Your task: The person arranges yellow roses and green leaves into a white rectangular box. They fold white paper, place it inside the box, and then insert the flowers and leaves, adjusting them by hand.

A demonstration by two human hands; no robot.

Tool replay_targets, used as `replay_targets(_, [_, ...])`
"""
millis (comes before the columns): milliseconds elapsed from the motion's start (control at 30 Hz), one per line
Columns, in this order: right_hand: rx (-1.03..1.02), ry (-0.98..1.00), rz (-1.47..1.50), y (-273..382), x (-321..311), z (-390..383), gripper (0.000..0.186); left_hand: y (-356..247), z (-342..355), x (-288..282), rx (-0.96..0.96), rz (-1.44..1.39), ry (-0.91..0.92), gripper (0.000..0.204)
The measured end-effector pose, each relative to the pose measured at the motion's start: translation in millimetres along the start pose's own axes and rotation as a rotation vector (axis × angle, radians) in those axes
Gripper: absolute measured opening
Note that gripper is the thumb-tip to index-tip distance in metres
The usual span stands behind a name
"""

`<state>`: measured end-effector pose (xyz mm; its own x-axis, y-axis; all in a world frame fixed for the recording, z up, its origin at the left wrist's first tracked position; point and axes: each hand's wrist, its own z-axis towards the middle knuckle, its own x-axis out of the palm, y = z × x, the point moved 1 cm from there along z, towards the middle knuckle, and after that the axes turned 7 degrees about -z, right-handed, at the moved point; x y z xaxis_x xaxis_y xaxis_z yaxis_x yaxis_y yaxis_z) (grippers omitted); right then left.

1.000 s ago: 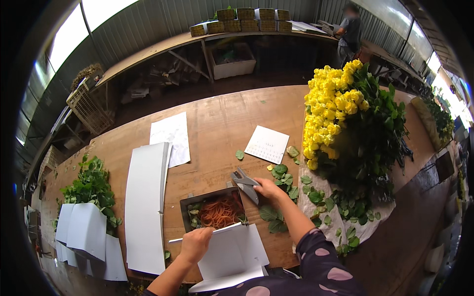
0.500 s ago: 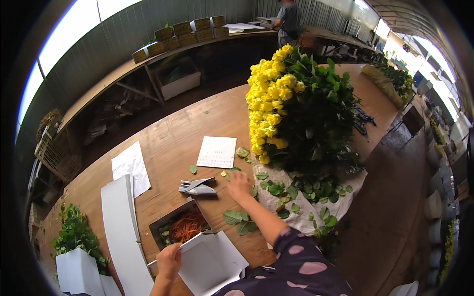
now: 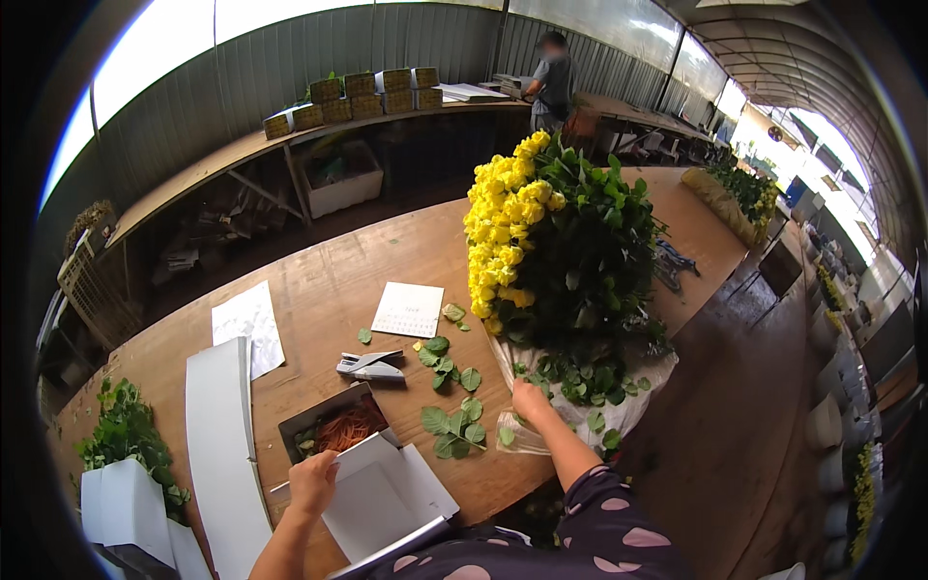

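Two hands going; left hand (image 3: 313,482) is pinching white card (image 3: 379,495), probably flimsy, edges best; can't tell right hand's (image 3: 531,399) grip

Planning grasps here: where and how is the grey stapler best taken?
Probably by the two arms at the right end of the grey stapler, right hand coming from the right and closing around both. It lies on the table, arms splaying that way, other end pointing left; the open box crowds its near side.
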<state>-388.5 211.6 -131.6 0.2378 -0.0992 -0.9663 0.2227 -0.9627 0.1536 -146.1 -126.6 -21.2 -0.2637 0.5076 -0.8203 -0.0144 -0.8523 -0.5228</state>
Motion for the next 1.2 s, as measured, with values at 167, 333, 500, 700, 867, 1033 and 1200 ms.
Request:
replay_targets(167, [-0.054, 0.037, 0.035, 10, 4, -38, 0.02, -7, 3, -2, -0.06, 0.034, 0.03, 0.013])
replay_targets(333, [-0.221, 0.298, 0.008, 22, 17, -79, 0.028, -22, 6, -8, 0.093, 0.171, -0.035, 0.022])
replay_targets(500, [-0.554, -0.162, -0.255, 31, -128, -18, 0.025, -68, 18, -35, 0.01, 0.508, -0.06, 0.043])
replay_targets(700, [-0.234, -0.981, -0.374, -75, -267, 125, 0.033, -103, -14, -23, 0.155, 0.025, 0.917, 0.055])
replay_targets(867, [-0.414, -0.583, 0.025, -67, -278, 117, 0.031, -96, -54, -11, -0.35, -0.304, 0.985, 0.056])
replay_targets(1033, [-0.334, -0.409, -0.368, -78, -238, 96, 0.031, -95, -56, -3, -0.402, -0.426, 0.862, 0.054])
replay_targets(1200, [-0.546, -0.478, -0.388, -85, -222, 70, 0.041, -89, -69, 4, -0.409, -0.368, 0.855, 0.052])
